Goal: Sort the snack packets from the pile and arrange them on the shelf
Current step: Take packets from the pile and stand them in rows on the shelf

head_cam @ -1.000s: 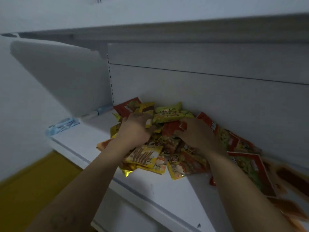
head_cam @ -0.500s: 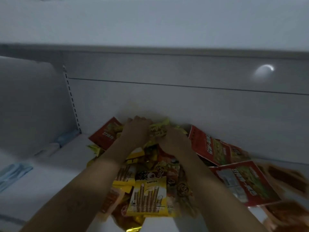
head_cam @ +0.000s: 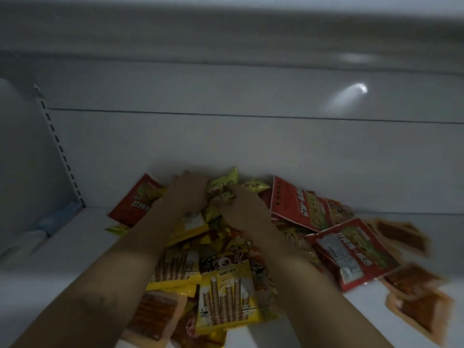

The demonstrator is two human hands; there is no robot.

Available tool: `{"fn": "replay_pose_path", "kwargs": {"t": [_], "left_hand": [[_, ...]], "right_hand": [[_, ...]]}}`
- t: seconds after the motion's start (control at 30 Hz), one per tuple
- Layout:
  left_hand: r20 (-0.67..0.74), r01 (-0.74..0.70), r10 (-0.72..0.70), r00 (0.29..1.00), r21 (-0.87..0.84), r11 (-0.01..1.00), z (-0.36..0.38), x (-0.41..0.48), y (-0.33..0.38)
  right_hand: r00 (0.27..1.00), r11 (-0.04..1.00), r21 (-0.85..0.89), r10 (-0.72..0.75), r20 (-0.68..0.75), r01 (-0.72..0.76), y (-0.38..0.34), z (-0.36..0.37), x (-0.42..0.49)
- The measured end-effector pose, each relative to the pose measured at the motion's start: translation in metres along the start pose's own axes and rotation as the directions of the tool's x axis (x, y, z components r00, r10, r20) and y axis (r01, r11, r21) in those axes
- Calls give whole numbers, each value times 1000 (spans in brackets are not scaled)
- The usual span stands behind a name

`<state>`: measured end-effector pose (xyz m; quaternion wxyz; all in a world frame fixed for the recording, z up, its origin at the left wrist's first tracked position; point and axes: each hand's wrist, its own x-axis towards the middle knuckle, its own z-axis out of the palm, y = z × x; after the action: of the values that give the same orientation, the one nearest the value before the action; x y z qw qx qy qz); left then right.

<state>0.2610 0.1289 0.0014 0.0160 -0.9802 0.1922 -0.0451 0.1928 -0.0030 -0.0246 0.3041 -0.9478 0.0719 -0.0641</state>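
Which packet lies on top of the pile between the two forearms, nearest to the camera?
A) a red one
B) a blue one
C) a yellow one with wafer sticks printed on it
C: the yellow packet showing wafer sticks lies uppermost at the near end of the pile.

Both bare forearms reach forward side by side, the left hand (head_cam: 187, 192) palm down with fingers stretched ahead, the right hand (head_cam: 242, 208) just beside it, knuckles up, its fingertips turned in toward the left thumb; its grip is hidden
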Motion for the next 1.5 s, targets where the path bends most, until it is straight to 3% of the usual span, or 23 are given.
{"fn": "replay_pose_path", "kwargs": {"t": [0.17, 0.3, 0.43, 0.6, 0.77, 1.03, 1.2, 1.5], "left_hand": [[-36, -9, 7, 999, -80, 997, -1, 1, -1], [-155, -36, -6, 988, -269, 963, -1, 2, -3], [-270, -150, 7, 963, -510, 847, -11, -3, 5], [-360, -237, -57, 931, -718, 654, -24, -13, 23], [-388, -308, -62, 920, -810, 498, -39, -24, 45], [-295, -263, -25, 955, -883, 388, -33, -50, 83], [-255, -242, 4, 967, -914, 325, -26, -68, 96], [-228, -212, -63, 972, -957, 199, -19, -106, 137]], "right_hand": [[996, 995, 91, 54, -73, -47, -2, -1, -9], [976, 987, 159, 66, -209, -32, -7, -7, -18], [931, 958, 272, 16, -364, 90, -11, -20, -25], [880, 940, 281, -42, -473, 195, -5, -35, -30], [876, 899, 386, 4, -482, 208, 7, -60, -46], [875, 803, 541, 52, -481, 250, 29, -73, -84], [907, 633, 751, 181, -381, 190, 50, -65, -100], [865, 540, 797, 227, -448, 271, 78, -72, -135]]}}
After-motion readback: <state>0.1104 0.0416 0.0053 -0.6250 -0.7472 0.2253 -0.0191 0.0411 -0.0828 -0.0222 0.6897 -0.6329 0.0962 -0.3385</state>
